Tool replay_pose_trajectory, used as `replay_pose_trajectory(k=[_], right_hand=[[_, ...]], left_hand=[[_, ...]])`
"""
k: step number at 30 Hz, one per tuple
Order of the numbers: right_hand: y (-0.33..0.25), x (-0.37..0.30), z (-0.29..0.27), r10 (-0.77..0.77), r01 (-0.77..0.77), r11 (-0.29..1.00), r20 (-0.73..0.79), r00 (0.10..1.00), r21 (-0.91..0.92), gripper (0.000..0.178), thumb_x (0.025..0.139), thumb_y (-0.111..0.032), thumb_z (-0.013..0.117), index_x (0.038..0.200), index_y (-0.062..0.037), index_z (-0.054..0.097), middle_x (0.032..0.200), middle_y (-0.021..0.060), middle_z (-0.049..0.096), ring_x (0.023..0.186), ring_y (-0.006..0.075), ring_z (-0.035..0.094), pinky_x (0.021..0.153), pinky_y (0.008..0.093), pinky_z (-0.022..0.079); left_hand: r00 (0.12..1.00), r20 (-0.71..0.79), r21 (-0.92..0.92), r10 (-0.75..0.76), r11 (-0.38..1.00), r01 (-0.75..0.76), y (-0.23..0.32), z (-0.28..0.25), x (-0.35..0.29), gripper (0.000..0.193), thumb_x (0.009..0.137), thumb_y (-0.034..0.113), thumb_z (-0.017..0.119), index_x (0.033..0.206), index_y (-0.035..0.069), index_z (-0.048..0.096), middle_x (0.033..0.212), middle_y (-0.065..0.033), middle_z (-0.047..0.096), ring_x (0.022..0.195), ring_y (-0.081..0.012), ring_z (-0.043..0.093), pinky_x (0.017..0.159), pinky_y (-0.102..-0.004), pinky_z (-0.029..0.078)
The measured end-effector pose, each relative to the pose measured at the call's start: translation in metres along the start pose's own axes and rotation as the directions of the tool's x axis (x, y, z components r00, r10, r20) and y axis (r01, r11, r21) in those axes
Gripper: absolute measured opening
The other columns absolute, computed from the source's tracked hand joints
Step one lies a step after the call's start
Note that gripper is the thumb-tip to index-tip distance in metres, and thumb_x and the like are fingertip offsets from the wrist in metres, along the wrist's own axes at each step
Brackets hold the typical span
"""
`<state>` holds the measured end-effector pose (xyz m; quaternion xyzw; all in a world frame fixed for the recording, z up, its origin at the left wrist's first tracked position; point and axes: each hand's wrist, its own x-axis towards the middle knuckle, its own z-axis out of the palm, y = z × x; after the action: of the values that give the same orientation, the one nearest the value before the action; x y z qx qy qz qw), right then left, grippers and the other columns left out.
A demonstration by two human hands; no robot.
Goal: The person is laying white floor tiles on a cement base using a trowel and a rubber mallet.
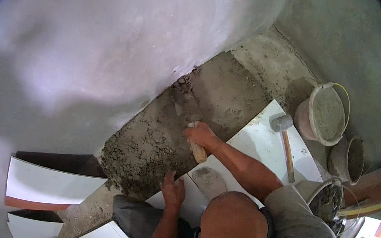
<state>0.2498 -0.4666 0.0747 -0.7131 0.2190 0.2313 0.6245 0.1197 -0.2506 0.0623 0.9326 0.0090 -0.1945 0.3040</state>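
Note:
Neither of my own hands is in view. Below me a person crouches, head and grey-shirted shoulders toward the lower edge. That person's right hand (200, 135) grips the wooden handle of a trowel (187, 106), its blade against the grey mortar bed (143, 146) beside the wall. The person's left hand (172, 191) holds nothing that I can see; it hovers by the mortar's near edge, fingers partly curled. White tiles (258, 137) lie along the mortar's right side. On them rest a mallet (286, 143) with a grey head and a rounded grey lump (208, 181).
At the right stand a bucket (300, 121) with a yellow-sleeved handle, a second bucket (339, 160) and a mortar-smeared bucket (309, 187). White tiles (52, 183) lean near the left wall (70, 79). A bare concrete strip (268, 57) lies at the far corner.

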Motion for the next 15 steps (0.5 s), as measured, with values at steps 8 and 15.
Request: replay_pose_trajectory(k=[8,15], right_hand=[[-0.014,-0.034,-0.044,0.164,-0.086,0.93,-0.197,0.967,0.356,0.024,0.086,-0.022,0.057,0.09,0.0014,0.055,0.077,0.01,0.058,0.066,0.021,0.059,0.062,0.0365,0.051],[-0.032,-0.003,-0.09,0.211,-0.237,0.97,-0.287,0.934,-0.057,0.045,0.09,-0.036,0.051,0.108,0.0047,0.051,0.088,0.0207,0.059,0.074,0.0291,0.063,0.067,0.0437,0.051]], left_hand=[[0.998,-0.068,0.126,-0.016,0.992,0.024,-0.004,-0.003,0.01,0.042,0.09,0.026,0.051,0.126,0.004,0.047,0.138,-0.0187,0.037,0.131,-0.0355,0.03,0.108,-0.0546,0.015],[0.985,0.054,0.165,0.167,0.971,-0.173,0.011,0.013,0.013,0.043,0.09,0.023,0.053,0.128,0.006,0.046,0.141,-0.0172,0.034,0.133,-0.0347,0.027,0.108,-0.0555,0.014]])
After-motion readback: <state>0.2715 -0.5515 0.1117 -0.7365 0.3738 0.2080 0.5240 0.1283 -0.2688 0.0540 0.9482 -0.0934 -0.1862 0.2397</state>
